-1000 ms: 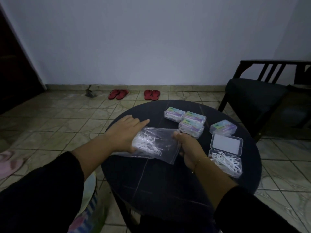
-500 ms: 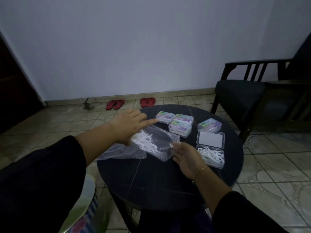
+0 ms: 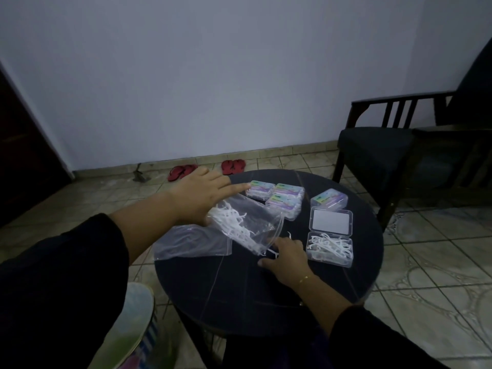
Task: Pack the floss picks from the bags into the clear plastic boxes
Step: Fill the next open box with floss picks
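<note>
Floss picks [image 3: 234,225] lie bunched inside a clear bag [image 3: 247,225] at the middle of the round dark table [image 3: 239,294]. The bag's mouth faces the right hand, and a few picks poke out there. A second, flat bag [image 3: 191,243] lies partly under the first, on its left, with only a stray pick or two visible inside.

The left hand [image 3: 202,195] rests over the far end of the filled bag, fingers straight, index finger extended toward the closed boxes; whether the thumb pinches the plastic cannot be told. The right hand [image 3: 283,258] lies flat on the table at the bag's mouth, fingers spread and relaxed, index finger touching a loose pick [image 3: 274,253]; it holds nothing.

Just right of that hand stands an open box [image 3: 330,249] partly filled with picks, its lid [image 3: 331,221] hinged back on the far side. Beyond lie four closed boxes with coloured labels: three [image 3: 275,195] clustered together, one [image 3: 329,199] apart to the right.

On the tiled floor by the wall sit two pairs of red sandals [image 3: 207,167]. A dark armchair [image 3: 399,153] stands at the right.
</note>
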Tool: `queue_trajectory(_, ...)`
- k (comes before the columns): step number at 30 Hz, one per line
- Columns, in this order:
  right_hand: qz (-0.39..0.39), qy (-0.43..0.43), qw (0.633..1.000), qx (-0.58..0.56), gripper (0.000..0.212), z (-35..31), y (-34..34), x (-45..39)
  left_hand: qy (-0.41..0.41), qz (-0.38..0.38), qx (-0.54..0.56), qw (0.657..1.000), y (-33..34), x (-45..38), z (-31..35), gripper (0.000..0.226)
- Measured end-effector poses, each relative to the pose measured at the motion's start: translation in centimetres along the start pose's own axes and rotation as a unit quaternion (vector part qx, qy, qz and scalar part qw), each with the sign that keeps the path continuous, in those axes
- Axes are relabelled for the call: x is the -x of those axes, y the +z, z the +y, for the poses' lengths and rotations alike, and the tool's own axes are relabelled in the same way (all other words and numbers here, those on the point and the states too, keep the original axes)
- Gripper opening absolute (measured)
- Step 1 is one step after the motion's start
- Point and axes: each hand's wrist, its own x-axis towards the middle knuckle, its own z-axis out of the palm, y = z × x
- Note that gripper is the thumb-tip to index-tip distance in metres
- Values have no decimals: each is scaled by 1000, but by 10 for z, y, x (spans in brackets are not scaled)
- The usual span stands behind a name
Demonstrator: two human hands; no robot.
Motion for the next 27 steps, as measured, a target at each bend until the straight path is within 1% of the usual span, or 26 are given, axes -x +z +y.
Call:
queue_trajectory(3, 14, -15, 999, 37, 45, -3, -3, -2, 17, 42, 21, 999, 7, 1, -5, 116)
queue_trajectory(5, 9, -27, 998, 53, 39, -4, -5, -3, 28, 59, 35, 997, 12, -1, -7, 117)
queue_trajectory(8, 6, -34, 998, 48, 30, -5, -7, -5, 30, 38, 37, 998, 11, -2, -10, 117)
queue_trajectory(10, 4, -37, 999, 33, 26, -5, -6, -4, 31, 21, 12, 999, 9, -2, -10, 118)
queue_trajectory(12, 8, -33, 999, 19, 17, -3, -7, -4, 29, 8, -12, 999, 7, -4, -8, 117)
queue_trajectory(13, 8, -33, 999, 22, 13, -1, -7, -3, 25, 6, -18, 999, 7, -5, -7, 114)
queue_trajectory(14, 8, -34, 999, 32, 15, 0, -8, -2, 22, 6, -21, 1000, 6, -7, -7, 108)
queue_trajectory(16, 1, -34, 998, 44, 15, 2, -9, -1, 15, 3, -12, 1000, 3, -10, -7, 91)
queue_trajectory(18, -3, -35, 999, 42, 10, 4, -11, -1, 17, 10, 4, 1000, 1, -12, -8, 76)
queue_trajectory(20, -15, -18, 999, 32, 49, 3, -10, 0, 22, 21, 18, 999, 1, -13, -9, 66)
queue_trajectory(21, -16, -12, 1000, 21, 63, 3, -9, -1, 23, 29, 22, 999, 2, -13, -9, 63)
queue_trajectory(22, -13, -8, 1000, 10, 69, 2, -9, -1, 20, 37, 28, 999, 3, -13, -9, 61)
queue_trajectory(24, -13, -10, 1000, 8, 68, 0, -8, -3, 9, 44, 44, 998, 3, -14, -8, 60)
queue_trajectory(27, -15, 0, 1000, 9, 61, 1, -4, -6, 0, 50, 60, 997, 3, -14, -5, 58)
